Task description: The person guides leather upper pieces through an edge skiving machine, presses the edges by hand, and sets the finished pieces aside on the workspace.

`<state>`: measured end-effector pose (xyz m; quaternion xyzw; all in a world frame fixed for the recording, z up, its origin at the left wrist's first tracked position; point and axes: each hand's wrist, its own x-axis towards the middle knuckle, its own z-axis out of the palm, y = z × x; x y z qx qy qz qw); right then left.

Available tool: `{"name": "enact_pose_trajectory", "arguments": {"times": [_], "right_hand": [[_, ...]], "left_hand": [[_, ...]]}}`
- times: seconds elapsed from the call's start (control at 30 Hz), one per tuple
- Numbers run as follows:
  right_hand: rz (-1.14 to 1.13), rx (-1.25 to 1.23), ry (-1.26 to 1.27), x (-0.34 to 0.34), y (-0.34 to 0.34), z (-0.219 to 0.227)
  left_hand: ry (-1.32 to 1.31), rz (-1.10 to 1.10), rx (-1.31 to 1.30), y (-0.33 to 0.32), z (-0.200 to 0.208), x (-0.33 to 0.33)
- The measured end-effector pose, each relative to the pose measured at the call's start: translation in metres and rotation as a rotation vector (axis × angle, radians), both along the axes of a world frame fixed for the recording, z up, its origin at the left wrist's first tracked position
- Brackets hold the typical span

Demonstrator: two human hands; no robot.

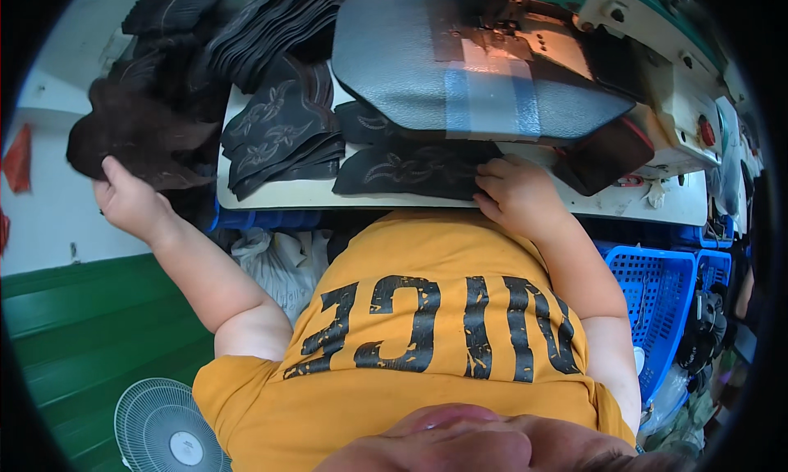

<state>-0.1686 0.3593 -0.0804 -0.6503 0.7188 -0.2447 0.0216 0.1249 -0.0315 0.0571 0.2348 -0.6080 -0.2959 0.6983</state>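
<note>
At the far left, my left hand pinches the lower edge of a dark brown leather piece with a curved, notched outline. That piece is held up at the table's left end and looks slightly blurred. My right hand has its fingers curled on the right end of a black leather panel with stitched flower embroidery, which lies along the table's near edge. Between my hands rests a stack of similar embroidered panels. Part of another embroidered panel shows beneath the sewing machine's grey platform.
The lit sewing head stands beyond the platform, which has clear and blue tape across it. More stacked black leather pieces fill the back left. Blue plastic baskets stand right of me; a fan is at lower left.
</note>
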Motion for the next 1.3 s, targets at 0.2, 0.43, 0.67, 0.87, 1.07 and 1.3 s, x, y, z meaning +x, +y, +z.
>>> {"name": "enact_pose_trajectory", "arguments": {"times": [0.2,0.43,0.67,0.87,1.07,1.3], "right_hand": [[-0.009,0.171,0.068,-0.002,-0.004,0.008],[-0.002,0.094,0.047,0.004,-0.006,0.008],[-0.001,0.176,0.190,0.014,-0.017,0.009],[-0.064,0.059,0.221,0.017,-0.023,0.001],[-0.299,-0.178,0.035,0.011,-0.027,-0.020],[-0.200,-0.427,0.168,0.007,-0.022,-0.007]], "left_hand": [[-0.955,-0.089,-0.329,0.013,-0.101,-0.051],[-1.296,-0.143,-0.233,0.035,-0.189,-0.055],[-0.986,-0.746,-0.628,0.115,-0.135,-0.103],[-1.117,-0.881,-0.603,0.167,-0.143,-0.137],[-1.240,-0.823,-0.421,0.164,-0.149,-0.153],[0.182,-0.801,0.985,0.112,-0.125,-0.149]]}}
